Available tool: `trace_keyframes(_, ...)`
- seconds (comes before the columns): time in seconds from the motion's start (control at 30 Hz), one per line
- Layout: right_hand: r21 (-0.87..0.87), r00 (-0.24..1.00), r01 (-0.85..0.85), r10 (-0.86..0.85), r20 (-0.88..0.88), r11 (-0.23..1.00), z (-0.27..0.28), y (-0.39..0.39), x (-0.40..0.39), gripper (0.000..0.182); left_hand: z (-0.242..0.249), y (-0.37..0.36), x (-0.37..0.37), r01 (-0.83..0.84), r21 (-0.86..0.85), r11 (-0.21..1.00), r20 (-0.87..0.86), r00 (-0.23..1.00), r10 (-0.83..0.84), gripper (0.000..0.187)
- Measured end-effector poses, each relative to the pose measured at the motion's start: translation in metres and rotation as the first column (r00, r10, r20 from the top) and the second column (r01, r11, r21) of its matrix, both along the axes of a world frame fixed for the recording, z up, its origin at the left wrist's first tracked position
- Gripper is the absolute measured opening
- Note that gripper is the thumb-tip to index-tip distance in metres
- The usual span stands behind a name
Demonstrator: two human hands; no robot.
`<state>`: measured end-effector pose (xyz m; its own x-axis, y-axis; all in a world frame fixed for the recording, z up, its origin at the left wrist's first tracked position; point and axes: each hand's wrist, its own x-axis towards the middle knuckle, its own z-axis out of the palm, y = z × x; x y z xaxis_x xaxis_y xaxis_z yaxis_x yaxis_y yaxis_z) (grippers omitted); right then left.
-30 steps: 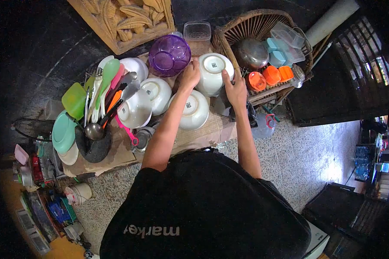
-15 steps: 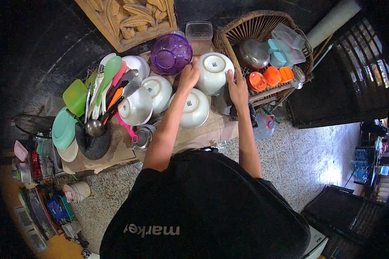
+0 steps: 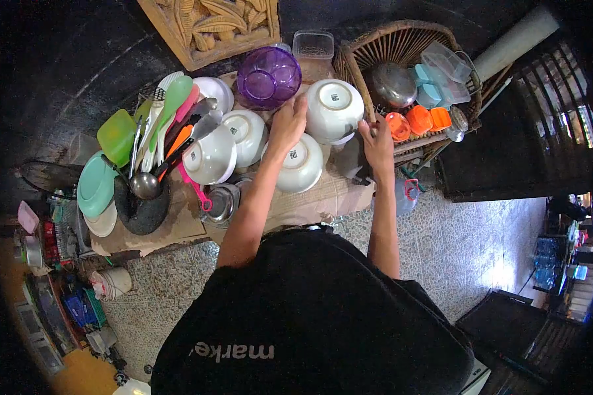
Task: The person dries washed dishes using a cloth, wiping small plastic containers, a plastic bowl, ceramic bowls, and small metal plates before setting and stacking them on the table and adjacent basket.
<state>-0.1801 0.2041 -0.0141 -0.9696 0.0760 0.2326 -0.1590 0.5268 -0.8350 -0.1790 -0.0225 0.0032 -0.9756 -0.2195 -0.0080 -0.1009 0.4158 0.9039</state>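
A white bowl (image 3: pixel 335 112) rests upside down, its foot ring and a small dark mark facing up. My left hand (image 3: pixel 288 126) is at its left side, fingers extended along the wall. On the other side my right hand (image 3: pixel 379 150) has its thumb near the bowl's edge and its fingers apart, beside the basket frame. Below the right hand's thumb lies a dark grey item (image 3: pixel 353 159). Closer to me sits another overturned white bowl (image 3: pixel 298 164), partly behind my left forearm. A purple see-through bowl (image 3: pixel 269 78) stands just beyond my left hand.
More overturned bowls (image 3: pixel 244 137) and a heap of utensils (image 3: pixel 168 125) lie left, near a stone mortar (image 3: pixel 141 214) and green plates (image 3: pixel 95 187). A wicker basket (image 3: pixel 402 36) at right holds a metal bowl (image 3: pixel 390 84) and orange containers (image 3: pixel 419 120). Cardboard (image 3: pixel 336 197) covers the surface.
My right hand has moved off the white bowl, to the right and slightly toward me. My left hand stays near the bowl's left side. The whole view has shifted slightly.
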Motion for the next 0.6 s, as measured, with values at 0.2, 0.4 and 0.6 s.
trace_keyframes(0.2,-0.219,0.997,0.029,-0.011,0.079,0.975,0.004,0.021,0.015,0.049,0.019,-0.007,0.05,-0.046,-0.102,0.994,-0.189,0.982,0.026,0.04)
trace_keyframes(0.4,-0.581,0.929,-0.024,0.233,0.288,0.813,0.048,0.033,0.044,0.049,0.042,0.009,0.106,0.294,0.22,0.93,-0.171,0.95,-0.26,0.039)
trace_keyframes(0.6,-0.745,0.909,-0.119,0.374,0.185,0.656,0.07,0.001,0.078,0.056,0.047,0.046,0.131,0.499,0.267,0.825,-0.043,0.861,-0.507,0.06)
